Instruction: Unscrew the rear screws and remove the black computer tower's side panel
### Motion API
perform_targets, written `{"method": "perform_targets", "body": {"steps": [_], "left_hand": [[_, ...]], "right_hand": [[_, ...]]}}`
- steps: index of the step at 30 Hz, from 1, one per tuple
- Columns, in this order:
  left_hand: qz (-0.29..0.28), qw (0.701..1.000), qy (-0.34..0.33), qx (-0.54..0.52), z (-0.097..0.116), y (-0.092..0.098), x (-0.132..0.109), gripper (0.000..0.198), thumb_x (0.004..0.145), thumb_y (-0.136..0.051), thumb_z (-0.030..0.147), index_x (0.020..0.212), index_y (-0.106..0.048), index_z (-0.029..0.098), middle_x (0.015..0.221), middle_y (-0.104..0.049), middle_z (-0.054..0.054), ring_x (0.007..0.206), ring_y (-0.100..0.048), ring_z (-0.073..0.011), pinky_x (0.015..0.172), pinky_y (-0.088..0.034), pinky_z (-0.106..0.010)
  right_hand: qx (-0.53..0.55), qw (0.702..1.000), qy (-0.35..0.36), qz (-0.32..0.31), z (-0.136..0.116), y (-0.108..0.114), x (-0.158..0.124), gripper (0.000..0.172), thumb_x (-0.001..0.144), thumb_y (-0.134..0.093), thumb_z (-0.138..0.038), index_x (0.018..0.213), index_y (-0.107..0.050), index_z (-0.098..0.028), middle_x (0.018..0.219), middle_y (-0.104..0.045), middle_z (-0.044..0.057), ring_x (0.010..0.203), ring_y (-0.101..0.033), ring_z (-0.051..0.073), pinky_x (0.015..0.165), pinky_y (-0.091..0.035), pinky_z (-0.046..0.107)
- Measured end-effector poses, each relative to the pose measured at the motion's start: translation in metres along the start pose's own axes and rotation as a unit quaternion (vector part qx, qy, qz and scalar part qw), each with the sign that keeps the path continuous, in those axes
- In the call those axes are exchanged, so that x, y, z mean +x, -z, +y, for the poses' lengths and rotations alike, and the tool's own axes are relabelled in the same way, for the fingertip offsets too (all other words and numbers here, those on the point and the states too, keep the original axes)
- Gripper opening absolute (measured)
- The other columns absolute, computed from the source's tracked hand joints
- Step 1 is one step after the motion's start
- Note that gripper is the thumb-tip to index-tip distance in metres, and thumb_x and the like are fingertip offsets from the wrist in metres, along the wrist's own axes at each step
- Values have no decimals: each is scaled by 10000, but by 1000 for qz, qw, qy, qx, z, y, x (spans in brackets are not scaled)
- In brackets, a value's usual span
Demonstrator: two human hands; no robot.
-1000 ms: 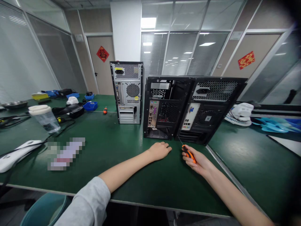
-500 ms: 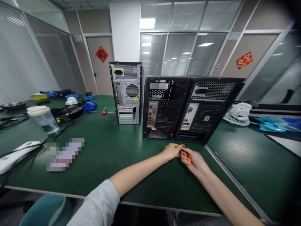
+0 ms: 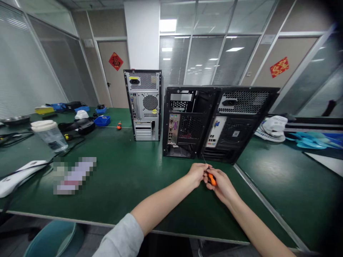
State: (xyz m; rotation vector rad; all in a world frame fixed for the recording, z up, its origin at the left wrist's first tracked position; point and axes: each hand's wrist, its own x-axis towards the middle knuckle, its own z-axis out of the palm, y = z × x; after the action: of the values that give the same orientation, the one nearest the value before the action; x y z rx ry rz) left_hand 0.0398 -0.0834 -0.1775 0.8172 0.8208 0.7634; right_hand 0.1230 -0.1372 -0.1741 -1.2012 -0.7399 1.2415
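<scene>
Forearms converging over bench; screwdriver gripped in curled right hand, left hand alongside, fingertips pinching the tool's front end; thin shaft pointing toward black computer case just beyond.

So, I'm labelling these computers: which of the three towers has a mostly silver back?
The leftmost tower, standing apart from the other two. Its back is mostly silver; the middle tower and right-hand tower have mostly black backs.

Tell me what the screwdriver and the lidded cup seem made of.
Screwdriver: handle probably plastic or rubber, brightly moulded in orange and black; thin, straight shaft, likely metal. Lidded cup: glossy clear plastic or glass, see-through; off-white opaque top, probably plastic.
</scene>
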Motion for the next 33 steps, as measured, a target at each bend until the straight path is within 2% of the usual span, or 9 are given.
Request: {"method": "perform_targets", "body": {"steps": [4, 7, 10, 12, 17, 21, 24, 28, 33], "left_hand": [[12, 999, -8, -48, 1, 1, -3, 214, 940, -475, 151, 853, -654, 72, 641, -613, -24, 473, -531, -74, 505, -416, -204], [30, 996, -18, -82, 0, 1, -3, 185, 911, -550, 169, 785, -654, 81, 644, -621, -29, 562, -579, -94, 614, -459, -223], [39, 993, -26, -110, -3, 0, -2, 210, 882, -602, 180, 695, -638, 91, 629, -616, -31, 583, -580, -99, 643, -454, -225], [43, 991, -30, -124, -4, -1, -2, 233, 874, -615, 188, 659, -628, 97, 614, -609, -30, 568, -566, -98, 645, -450, -230], [54, 987, -37, -150, -5, -3, -1, 238, 885, -594, 175, 660, -626, 102, 600, -597, -23, 560, -556, -92, 655, -438, -230], [50, 985, -45, -160, -7, -1, 1, 212, 834, -678, 221, 664, -636, 101, 597, -592, -18, 569, -551, -95, 664, -436, -236], [46, 985, -50, -161, -10, 0, 1, 209, 785, -732, 242, 663, -644, 97, 605, -597, -20, 577, -551, -97, 671, -439, -243], [43, 984, -60, -160, -14, 1, 0, 178, 788, -721, 203, 663, -652, 96, 584, -588, -10, 576, -545, -86, 657, -439, -224], [40, 984, -69, -161, -13, 1, -3, 168, 808, -695, 161, 658, -653, 99, 572, -593, -7, 557, -547, -74, 632, -448, -205]], "right_hand": [[-201, 979, 29, 3, 3, 4, 0, 355, 699, -654, -402, 895, -414, -228, 582, -552, -54, 412, -515, 129, 315, -317, 209], [-397, 913, 88, 20, 4, 4, -1, 331, 752, -586, -393, 959, -388, -228, 671, -609, -15, 472, -577, 162, 414, -415, 269], [-502, 843, 188, 47, 3, 1, -6, 320, 778, -568, -361, 994, -380, -216, 1006, -654, 115, 811, -679, 223, 638, -497, 318], [-556, 798, 225, 53, 2, -1, -11, 275, 835, -517, -375, 1010, -385, -210, 1097, -628, 144, 892, -671, 241, 653, -480, 319], [-683, 677, 265, 66, 5, -2, -20, 156, 923, -444, -341, 965, -428, -191, 991, -623, 99, 678, -649, 187, 504, -355, 270], [-752, 585, 291, 87, 8, -3, -21, 154, 942, -443, -322, 944, -479, -172, 905, -612, 57, 513, -592, 120, 431, -238, 243], [-783, 530, 308, 108, 10, -5, -21, 168, 943, -444, -305, 909, -515, -157, 852, -600, 46, 486, -588, 110, 406, -182, 237], [-793, 491, 335, 131, 11, -4, -23, 194, 944, -433, -294, 907, -553, -145, 816, -610, 39, 487, -603, 117, 398, -169, 239], [-783, 491, 351, 149, 9, 0, -23, 251, 941, -439, -332, 936, -599, -139, 755, -654, 45, 470, -601, 123, 406, -198, 238]]}}
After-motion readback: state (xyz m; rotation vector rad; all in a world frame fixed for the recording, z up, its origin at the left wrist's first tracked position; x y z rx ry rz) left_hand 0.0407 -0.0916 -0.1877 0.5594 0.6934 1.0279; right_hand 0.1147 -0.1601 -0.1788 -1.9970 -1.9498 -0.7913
